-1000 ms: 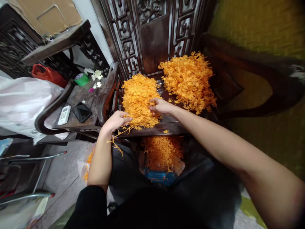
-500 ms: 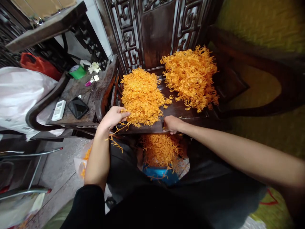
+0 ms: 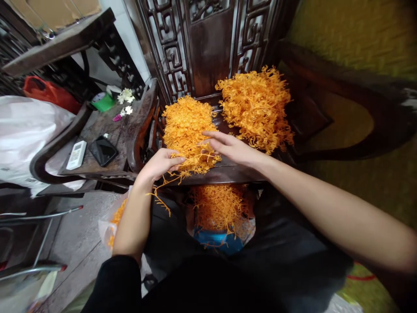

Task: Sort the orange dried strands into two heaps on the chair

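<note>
Left hand: the left hand (image 3: 159, 164) lay at the front edge of the dark wooden seat (image 3: 228, 174), fingers curled together and pinched on a small bunch of orange strands (image 3: 182, 167).
Loose ends: a few strands hung from that pinch, below the wrist and over the seat edge.
Right hand: the right hand (image 3: 231, 148) was held flat, palm down, fingers spread apart and stretched toward the left hand; the fingertips touched the top of the near heap (image 3: 187, 126). It was not closed on anything that I could see.
Near heap: fine orange strands, piled on the seat directly beyond both hands, its front edge under the fingers.
Far heap: a second, coarser heap (image 3: 257, 104) lay beyond the right hand and to its outer side, apart from the fingers.
Below the hands: a blue container (image 3: 216, 241) sat between the person's knees, under the seat edge, with more orange strands (image 3: 220, 206) heaped in it.
Outer side of left hand: a low wooden table (image 3: 124, 134) stood well apart, bearing a black phone (image 3: 103, 151), a white remote (image 3: 77, 154) and small white flowers (image 3: 125, 95).
Beyond the heaps: carved dark wood panels (image 3: 208, 43) rose behind the seat.
</note>
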`<action>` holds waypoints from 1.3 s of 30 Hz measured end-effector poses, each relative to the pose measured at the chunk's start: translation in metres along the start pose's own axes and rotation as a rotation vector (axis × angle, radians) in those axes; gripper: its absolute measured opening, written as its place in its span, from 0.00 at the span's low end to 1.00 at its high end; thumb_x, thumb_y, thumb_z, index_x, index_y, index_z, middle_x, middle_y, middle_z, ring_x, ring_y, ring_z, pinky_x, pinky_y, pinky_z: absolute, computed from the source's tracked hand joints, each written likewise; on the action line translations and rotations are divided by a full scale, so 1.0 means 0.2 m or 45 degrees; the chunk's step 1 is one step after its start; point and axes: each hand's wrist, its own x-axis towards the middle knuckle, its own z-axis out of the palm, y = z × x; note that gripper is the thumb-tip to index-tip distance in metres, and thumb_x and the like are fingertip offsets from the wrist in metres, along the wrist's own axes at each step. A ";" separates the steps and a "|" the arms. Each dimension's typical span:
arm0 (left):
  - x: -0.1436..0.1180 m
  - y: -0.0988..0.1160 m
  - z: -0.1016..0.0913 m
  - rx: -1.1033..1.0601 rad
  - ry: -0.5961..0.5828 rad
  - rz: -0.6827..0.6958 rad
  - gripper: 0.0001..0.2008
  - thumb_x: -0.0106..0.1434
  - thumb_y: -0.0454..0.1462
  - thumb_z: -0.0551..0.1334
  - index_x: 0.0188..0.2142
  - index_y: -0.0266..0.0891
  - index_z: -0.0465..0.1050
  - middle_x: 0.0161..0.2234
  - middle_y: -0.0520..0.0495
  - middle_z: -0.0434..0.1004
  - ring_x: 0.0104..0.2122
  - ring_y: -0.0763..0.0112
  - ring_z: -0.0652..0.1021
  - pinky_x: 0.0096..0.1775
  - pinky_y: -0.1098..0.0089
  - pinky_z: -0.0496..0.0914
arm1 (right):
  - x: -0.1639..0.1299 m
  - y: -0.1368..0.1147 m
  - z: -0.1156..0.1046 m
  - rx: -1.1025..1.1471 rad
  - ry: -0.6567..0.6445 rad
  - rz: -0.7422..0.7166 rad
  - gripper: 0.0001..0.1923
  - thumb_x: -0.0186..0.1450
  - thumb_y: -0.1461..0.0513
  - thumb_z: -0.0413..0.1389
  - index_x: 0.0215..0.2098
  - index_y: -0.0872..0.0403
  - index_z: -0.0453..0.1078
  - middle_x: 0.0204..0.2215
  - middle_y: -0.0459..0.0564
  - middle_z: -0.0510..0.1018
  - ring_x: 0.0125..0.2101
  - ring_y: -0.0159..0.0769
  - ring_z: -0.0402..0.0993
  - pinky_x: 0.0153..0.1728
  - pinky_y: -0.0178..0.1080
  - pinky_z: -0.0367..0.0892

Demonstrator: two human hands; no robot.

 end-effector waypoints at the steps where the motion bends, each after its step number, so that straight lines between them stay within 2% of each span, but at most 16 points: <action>1: 0.00 0.01 0.01 0.027 -0.003 0.013 0.15 0.57 0.43 0.71 0.24 0.37 0.70 0.18 0.54 0.66 0.18 0.80 0.61 0.23 0.73 0.49 | 0.00 -0.02 0.00 -0.086 -0.037 -0.035 0.27 0.73 0.52 0.55 0.68 0.50 0.67 0.55 0.54 0.81 0.54 0.43 0.79 0.56 0.48 0.74; 4: 0.01 0.04 0.05 0.117 0.018 0.095 0.16 0.59 0.44 0.69 0.23 0.37 0.70 0.18 0.54 0.66 0.19 0.79 0.61 0.24 0.72 0.51 | 0.00 -0.02 -0.02 -0.402 -0.074 -0.112 0.17 0.70 0.56 0.58 0.54 0.50 0.80 0.53 0.51 0.83 0.53 0.44 0.79 0.60 0.48 0.69; 7: -0.01 0.08 0.09 0.249 0.094 0.172 0.18 0.60 0.45 0.68 0.21 0.37 0.68 0.17 0.54 0.65 0.19 0.79 0.60 0.25 0.71 0.51 | 0.00 0.00 -0.06 -0.476 -0.117 -0.031 0.12 0.68 0.57 0.60 0.43 0.49 0.85 0.48 0.49 0.86 0.49 0.44 0.81 0.57 0.45 0.71; 11: -0.04 0.10 0.08 0.378 0.110 0.171 0.20 0.60 0.46 0.68 0.19 0.37 0.68 0.16 0.55 0.62 0.18 0.79 0.58 0.24 0.71 0.50 | -0.01 0.02 -0.18 -0.332 -0.188 0.216 0.12 0.67 0.55 0.63 0.42 0.51 0.85 0.33 0.49 0.86 0.33 0.38 0.81 0.45 0.44 0.76; 13: -0.05 0.07 0.05 0.365 0.238 0.159 0.17 0.58 0.45 0.69 0.22 0.36 0.71 0.17 0.55 0.63 0.18 0.79 0.60 0.24 0.71 0.50 | -0.04 0.03 -0.29 -0.296 0.025 0.316 0.11 0.64 0.57 0.66 0.42 0.54 0.85 0.29 0.50 0.85 0.28 0.35 0.78 0.41 0.43 0.77; 16: -0.03 0.02 0.00 0.155 0.590 0.156 0.13 0.56 0.43 0.70 0.26 0.35 0.76 0.17 0.55 0.65 0.18 0.79 0.60 0.23 0.72 0.50 | -0.07 0.07 -0.45 -0.084 0.597 0.364 0.09 0.64 0.62 0.67 0.41 0.59 0.83 0.30 0.53 0.83 0.23 0.29 0.73 0.36 0.41 0.77; 17: -0.02 0.02 0.01 0.021 0.631 0.155 0.13 0.55 0.43 0.71 0.27 0.35 0.76 0.17 0.55 0.65 0.17 0.79 0.60 0.22 0.72 0.50 | -0.06 0.08 -0.48 -0.004 0.685 0.349 0.08 0.65 0.63 0.67 0.41 0.60 0.82 0.31 0.54 0.83 0.22 0.28 0.72 0.34 0.40 0.77; 18: -0.01 0.02 0.02 -0.116 0.601 0.151 0.13 0.53 0.43 0.72 0.27 0.35 0.75 0.17 0.55 0.64 0.17 0.80 0.60 0.22 0.73 0.50 | -0.05 0.10 -0.47 0.033 0.705 0.357 0.08 0.64 0.63 0.67 0.40 0.59 0.82 0.31 0.54 0.83 0.21 0.28 0.71 0.33 0.40 0.77; 20: 0.01 0.03 0.06 -0.325 0.465 0.143 0.15 0.51 0.42 0.74 0.25 0.35 0.72 0.17 0.56 0.63 0.16 0.82 0.59 0.22 0.74 0.49 | 0.00 0.12 -0.39 0.026 0.571 0.400 0.11 0.62 0.62 0.69 0.42 0.58 0.82 0.31 0.53 0.84 0.21 0.31 0.74 0.34 0.42 0.79; 23: 0.03 0.06 0.11 -0.457 0.310 0.122 0.19 0.50 0.42 0.75 0.23 0.36 0.67 0.16 0.57 0.62 0.16 0.84 0.57 0.20 0.75 0.47 | 0.12 0.14 -0.16 -0.129 0.280 0.456 0.21 0.64 0.64 0.67 0.55 0.58 0.79 0.35 0.55 0.85 0.26 0.36 0.81 0.38 0.42 0.80; 26: 0.02 0.09 0.12 -0.511 0.261 0.108 0.19 0.50 0.42 0.76 0.26 0.35 0.68 0.17 0.57 0.62 0.16 0.85 0.57 0.20 0.76 0.47 | 0.22 0.15 0.02 -0.238 0.153 0.482 0.27 0.67 0.66 0.63 0.65 0.59 0.72 0.37 0.55 0.86 0.33 0.40 0.84 0.42 0.42 0.80; 28: 0.01 0.10 0.11 -0.519 0.265 0.109 0.19 0.49 0.42 0.77 0.28 0.35 0.70 0.17 0.58 0.62 0.16 0.85 0.57 0.19 0.77 0.47 | 0.25 0.16 0.05 -0.273 0.134 0.459 0.30 0.64 0.66 0.66 0.64 0.58 0.72 0.41 0.56 0.86 0.41 0.45 0.85 0.48 0.45 0.79; 32: 0.00 0.08 0.08 -0.550 0.280 0.100 0.19 0.49 0.42 0.77 0.27 0.35 0.69 0.17 0.58 0.61 0.15 0.86 0.56 0.19 0.77 0.46 | 0.22 0.09 -0.03 -0.356 0.259 0.296 0.35 0.64 0.57 0.68 0.67 0.57 0.69 0.60 0.62 0.77 0.60 0.54 0.73 0.62 0.50 0.69; 35: 0.01 0.05 0.08 -0.560 0.277 0.101 0.19 0.50 0.42 0.76 0.25 0.35 0.68 0.17 0.58 0.60 0.15 0.86 0.55 0.19 0.76 0.45 | 0.15 -0.01 -0.07 -0.033 0.351 0.087 0.31 0.74 0.49 0.54 0.70 0.52 0.63 0.60 0.59 0.76 0.54 0.47 0.79 0.51 0.46 0.78; 37: 0.01 0.05 0.09 -0.534 0.273 0.111 0.19 0.50 0.43 0.76 0.25 0.35 0.69 0.17 0.58 0.60 0.16 0.85 0.56 0.20 0.76 0.46 | 0.10 -0.08 -0.06 0.166 0.293 0.024 0.26 0.73 0.51 0.57 0.66 0.51 0.69 0.51 0.57 0.82 0.43 0.42 0.84 0.43 0.43 0.81; 39: 0.01 0.07 0.12 -0.493 0.272 0.134 0.19 0.51 0.43 0.76 0.24 0.35 0.69 0.17 0.57 0.61 0.16 0.85 0.58 0.20 0.76 0.48 | 0.07 -0.13 -0.04 0.167 0.291 0.024 0.17 0.66 0.57 0.65 0.52 0.55 0.78 0.37 0.54 0.84 0.33 0.39 0.84 0.40 0.43 0.82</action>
